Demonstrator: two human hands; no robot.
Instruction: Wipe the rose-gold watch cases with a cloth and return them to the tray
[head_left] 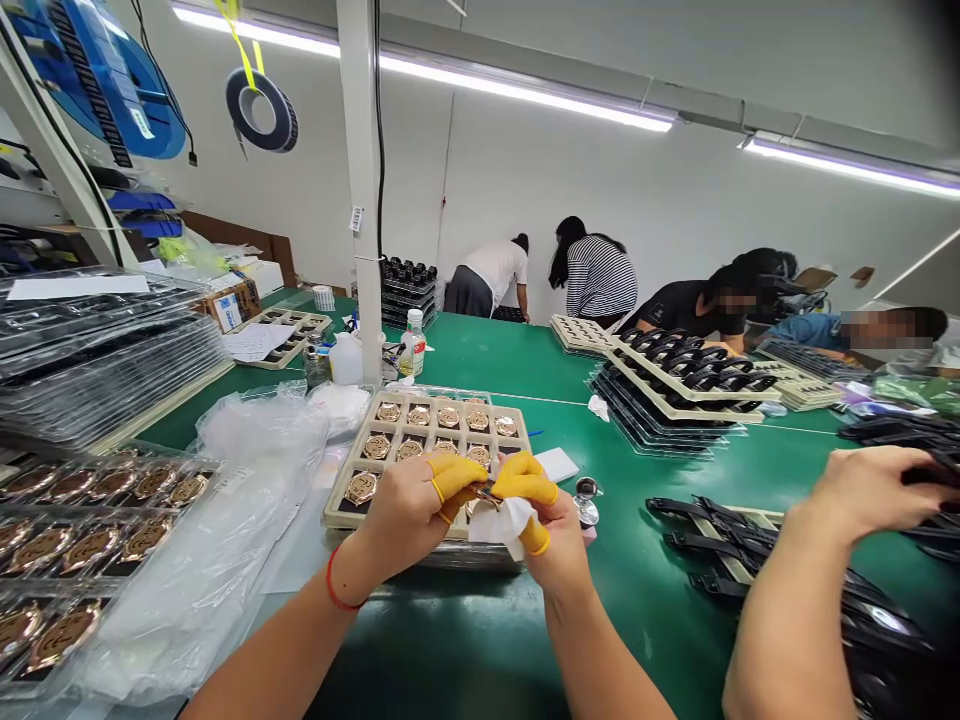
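Yellow finger cots cover several fingertips of my left hand [409,505] and my right hand [559,535]. Between them is a small gold-rimmed watch case [487,492], partly hidden by the fingers. My left hand is closed on its edge. A white wiping cloth [499,522] hangs from my right hand, whose fingers pinch it against the case. Just below and behind the hands, a beige compartment tray [334,520] holds rows of gold watch cases [361,488] on dark padding; it rests on a stack of clear trays.
Left stand clear trays of gold watch cases [82,548], plastic bags [217,560] and a tall tray stack [112,370]. A co-worker's arm [802,570] reaches over black watch straps [720,545] at right. Bottles [412,345] stand by the post [360,180]; other people work behind.
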